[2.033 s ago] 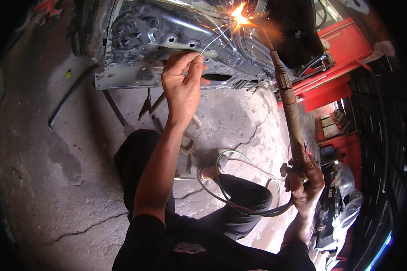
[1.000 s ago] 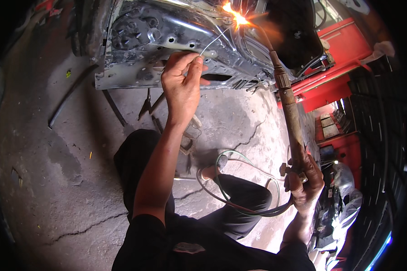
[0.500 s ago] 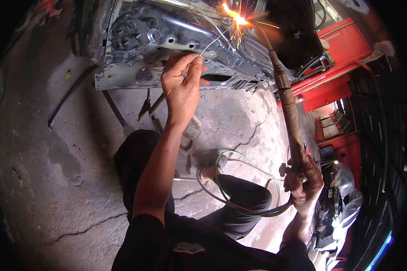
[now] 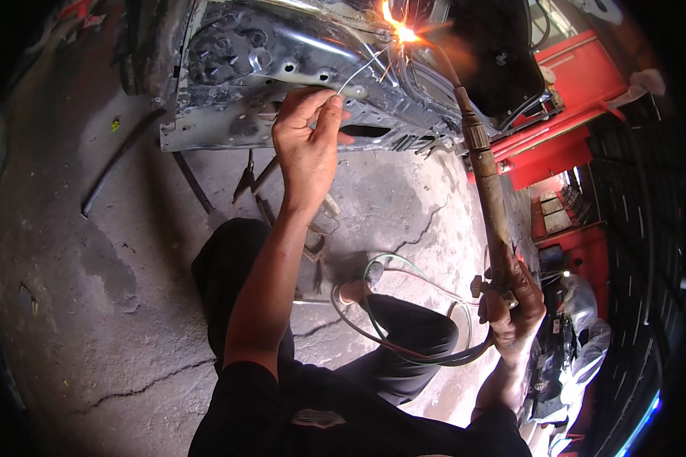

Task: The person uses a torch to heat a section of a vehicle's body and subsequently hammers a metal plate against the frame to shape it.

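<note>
My left hand [image 4: 306, 141] pinches a thin filler wire [image 4: 355, 74], which reaches up toward a bright flame with sparks [image 4: 405, 34]. It is in front of a dark, scuffed metal car door panel [image 4: 231, 57] with holes. My right hand [image 4: 518, 308] grips the lower end of a long, worn brass-coloured torch [image 4: 485, 175] by its valve knobs; the narrow nozzle points up into the flame, its tip lost in the glare. Green and dark hoses [image 4: 408, 354] loop down from the torch.
Under the panel are metal legs [image 4: 192, 179] and bars on the cracked concrete floor [image 4: 129, 305], with my legs [image 4: 404, 324] below. Red metal structures [image 4: 568, 68] stand on the right, with plastic-wrapped items [image 4: 579, 343] lower down. A dark bent strip [image 4: 118, 158] lies at the left.
The flame and sparks flicker and vary in shape across the frames. My hands, the wire and the torch stay in nearly the same place.
</note>
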A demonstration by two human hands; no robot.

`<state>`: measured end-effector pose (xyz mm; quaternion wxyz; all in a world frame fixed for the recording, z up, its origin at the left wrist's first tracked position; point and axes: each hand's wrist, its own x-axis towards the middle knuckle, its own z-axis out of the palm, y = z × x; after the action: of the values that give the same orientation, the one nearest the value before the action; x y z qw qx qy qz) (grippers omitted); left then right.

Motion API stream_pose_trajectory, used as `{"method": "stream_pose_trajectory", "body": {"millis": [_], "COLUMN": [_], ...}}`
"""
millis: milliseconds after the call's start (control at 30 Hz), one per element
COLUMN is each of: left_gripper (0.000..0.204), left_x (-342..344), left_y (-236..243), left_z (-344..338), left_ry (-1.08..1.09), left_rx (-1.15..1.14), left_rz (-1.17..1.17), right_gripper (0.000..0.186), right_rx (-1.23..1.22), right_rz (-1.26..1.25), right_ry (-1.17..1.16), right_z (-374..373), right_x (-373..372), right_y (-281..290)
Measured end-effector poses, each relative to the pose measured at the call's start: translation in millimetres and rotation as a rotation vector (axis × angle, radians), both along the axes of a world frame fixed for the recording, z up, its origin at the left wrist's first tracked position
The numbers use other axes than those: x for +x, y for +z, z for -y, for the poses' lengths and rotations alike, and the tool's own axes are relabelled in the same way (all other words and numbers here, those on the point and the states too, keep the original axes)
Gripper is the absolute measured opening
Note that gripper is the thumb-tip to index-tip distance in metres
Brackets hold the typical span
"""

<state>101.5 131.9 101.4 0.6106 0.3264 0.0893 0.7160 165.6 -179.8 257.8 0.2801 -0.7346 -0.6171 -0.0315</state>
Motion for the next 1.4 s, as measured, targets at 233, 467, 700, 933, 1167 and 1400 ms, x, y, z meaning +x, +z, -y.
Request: {"method": "stream_pose_trajectory", "body": {"millis": [233, 467, 700, 933, 1167, 1400], "left_gripper": [0.022, 0.022, 0.022, 0.021, 0.021, 0.012], "left_x": [-1.5, -1.8, -0.9, 0.0, -1.4, -1.3], "left_y": [0.3, 1.4, -0.3, -0.3, 0.2, 3.1], "left_z": [0.6, 0.8, 0.4, 0.1, -0.2, 0.8], "left_ry": [0.005, 0.001, -0.003, -0.003, -0.003, -0.018], "left_rx": [0.008, 0.006, 0.006, 0.011, 0.005, -0.004], "left_rz": [-0.011, -0.014, -0.004, 0.018, -0.017, 0.013], "right_gripper": [0.059, 0.059, 0.058, 0.06, 0.06, 0.06], "right_rx": [0.016, 0.001, 0.013, 0.017, 0.006, 0.022], "right_rz": [-0.019, 0.016, -0.008, -0.019, 0.005, -0.001], "right_ry": [0.011, -0.009, 0.005, -0.013, -0.003, -0.005], "right_z": [1.2, -1.4, -2.0, -1.0, -2.2, -1.1], "right_x": [2.1, -1.5, -0.2, 0.5, 0.1, 1.3], "right_y": [-3.2, 0.3, -2.1, -1.9, -1.0, -2.8]}}
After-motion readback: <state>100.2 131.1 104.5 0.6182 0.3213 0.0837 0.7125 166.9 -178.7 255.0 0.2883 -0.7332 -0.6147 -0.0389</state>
